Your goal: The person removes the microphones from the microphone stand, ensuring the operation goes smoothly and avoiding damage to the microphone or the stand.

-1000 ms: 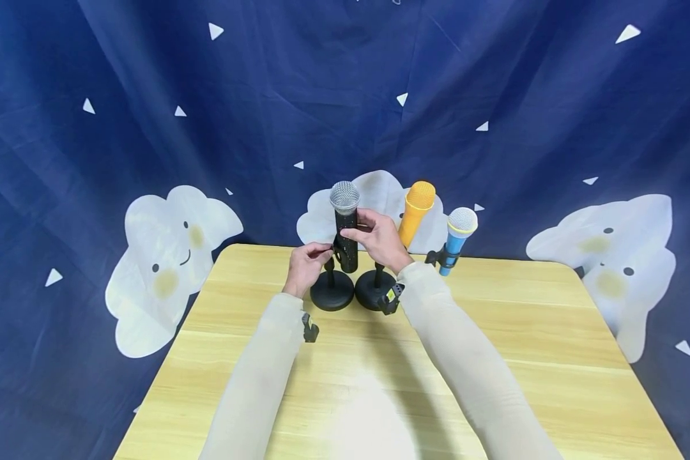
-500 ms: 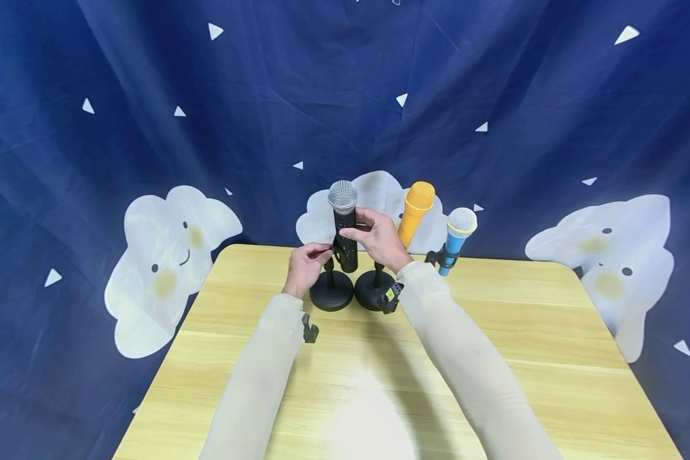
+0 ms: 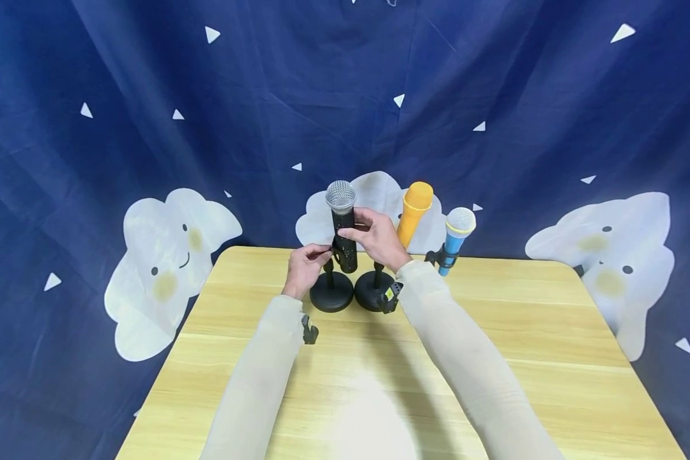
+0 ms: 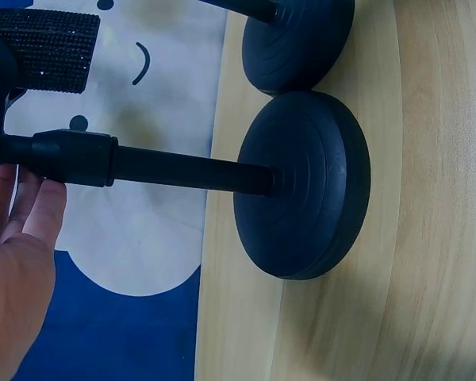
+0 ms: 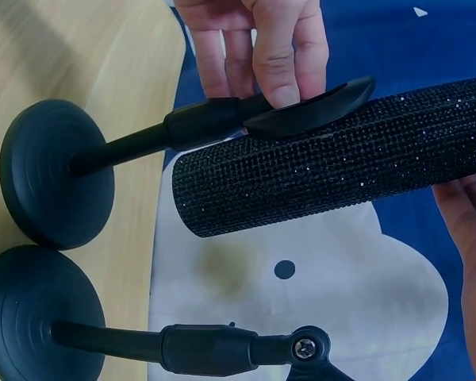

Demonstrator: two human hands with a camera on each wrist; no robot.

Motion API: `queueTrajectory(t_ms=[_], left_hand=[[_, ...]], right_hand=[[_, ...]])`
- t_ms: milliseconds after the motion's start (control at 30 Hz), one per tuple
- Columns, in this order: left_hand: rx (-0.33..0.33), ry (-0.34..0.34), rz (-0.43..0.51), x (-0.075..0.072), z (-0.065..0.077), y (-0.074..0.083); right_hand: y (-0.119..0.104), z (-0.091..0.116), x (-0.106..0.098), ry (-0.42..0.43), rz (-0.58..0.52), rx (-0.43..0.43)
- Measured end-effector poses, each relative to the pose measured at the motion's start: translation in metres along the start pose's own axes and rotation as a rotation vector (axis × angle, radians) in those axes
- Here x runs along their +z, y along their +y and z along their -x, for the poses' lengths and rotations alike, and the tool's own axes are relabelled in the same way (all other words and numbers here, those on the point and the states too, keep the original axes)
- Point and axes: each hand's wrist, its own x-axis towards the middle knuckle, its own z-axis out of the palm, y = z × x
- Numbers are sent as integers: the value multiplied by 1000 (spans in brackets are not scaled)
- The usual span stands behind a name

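A black glittery microphone [image 3: 345, 223] with a silver mesh head stands nearly upright, slightly tilted, above the left desk stand. My right hand [image 3: 379, 241] holds its handle from the right, thumb in front. With thumb and fingers, my left hand [image 3: 305, 269] pinches the neck of the microphone stand [image 4: 71, 157] just below its clip. In the right wrist view the clip [image 5: 313, 111] lies along the handle's side, and the left thumb presses at its back. The handle's lower end sticks out past the clip. This stand's round black base [image 3: 331, 294] rests on the table.
A second stand's round base [image 3: 369, 292] stands right beside the first. Behind my right hand rises a yellow microphone [image 3: 412, 214]; a blue microphone [image 3: 453, 246] sits in a clip further right. The wooden table [image 3: 494, 332] ends at a blue curtain [image 3: 345, 83] with clouds.
The black microphone's head has shifted very slightly left, along with a small shift of the view. Both hands keep their hold.
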Motion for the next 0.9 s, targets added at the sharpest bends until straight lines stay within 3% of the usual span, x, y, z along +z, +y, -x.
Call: queueTrajectory(t_ms=[900], left_hand=[[-8, -3, -12, 0, 1, 2]], right_hand=[[-1, -2, -2, 2, 1, -41]])
